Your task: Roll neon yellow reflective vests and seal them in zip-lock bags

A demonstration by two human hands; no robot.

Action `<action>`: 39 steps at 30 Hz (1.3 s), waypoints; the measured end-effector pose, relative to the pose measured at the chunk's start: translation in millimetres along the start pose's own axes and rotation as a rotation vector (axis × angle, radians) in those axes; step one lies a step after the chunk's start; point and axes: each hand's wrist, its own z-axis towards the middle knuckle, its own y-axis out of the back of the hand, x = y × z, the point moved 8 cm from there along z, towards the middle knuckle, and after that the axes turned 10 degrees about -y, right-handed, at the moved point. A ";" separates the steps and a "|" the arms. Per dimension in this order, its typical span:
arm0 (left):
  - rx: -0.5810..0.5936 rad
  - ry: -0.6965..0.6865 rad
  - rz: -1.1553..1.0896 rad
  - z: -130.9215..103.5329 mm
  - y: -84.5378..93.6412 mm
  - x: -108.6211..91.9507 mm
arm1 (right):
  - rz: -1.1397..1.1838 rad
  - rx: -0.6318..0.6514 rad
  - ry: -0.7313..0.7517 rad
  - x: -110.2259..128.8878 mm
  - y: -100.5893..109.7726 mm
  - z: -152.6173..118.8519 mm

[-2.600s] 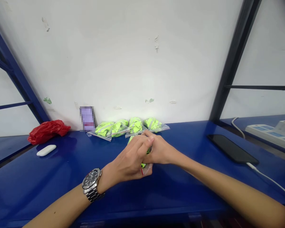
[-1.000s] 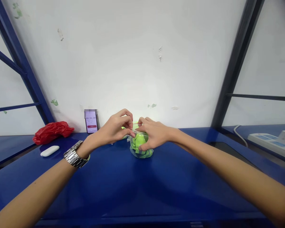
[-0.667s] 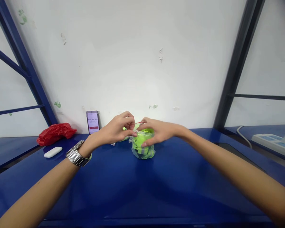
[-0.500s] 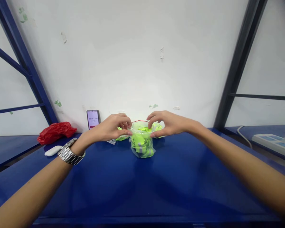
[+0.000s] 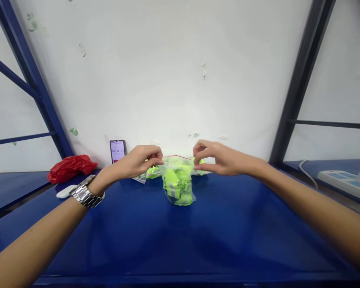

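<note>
A clear zip bag with a red line along its mouth stands upright on the blue table. Folded neon yellow-green cloth with grey reflective strips fills it. My left hand pinches the upper left corner of the bag between thumb and fingers. At the upper right corner my right hand has its thumb and curled index finger closed on the bag's edge. The bag's top is spread between both hands. More bagged yellow-green cloth lies behind, partly hidden by the hands and the front bag.
A phone showing a timer leans against the wall. At the left lie a red plastic bag and a white rounded object. Blue and dark metal posts flank the table. A white power strip is at the far right.
The bag's mouth has been drawn wider and straighter. My hands have moved slightly apart, and the right thumb and index finger have come closer together at the bag's edge.
</note>
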 end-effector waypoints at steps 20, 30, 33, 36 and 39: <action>-0.013 0.002 -0.265 -7.1 -4.7 -15.7 | 0.055 0.044 -0.078 8.8 -0.6 -4.2; -0.037 -0.083 -0.147 -4.3 -2.2 -36.4 | 0.204 -0.023 -0.144 26.8 -29.4 -12.7; -0.046 -0.113 -0.113 -4.6 -2.7 -43.1 | 0.260 -0.021 -0.199 25.3 -37.3 -10.3; -0.051 -0.150 -0.083 -4.5 -3.7 -48.8 | 0.283 -0.082 -0.223 23.5 -39.1 -7.2; -0.064 -0.177 -0.057 -4.7 -3.4 -52.2 | 0.297 -0.141 -0.164 27.2 -38.6 -8.8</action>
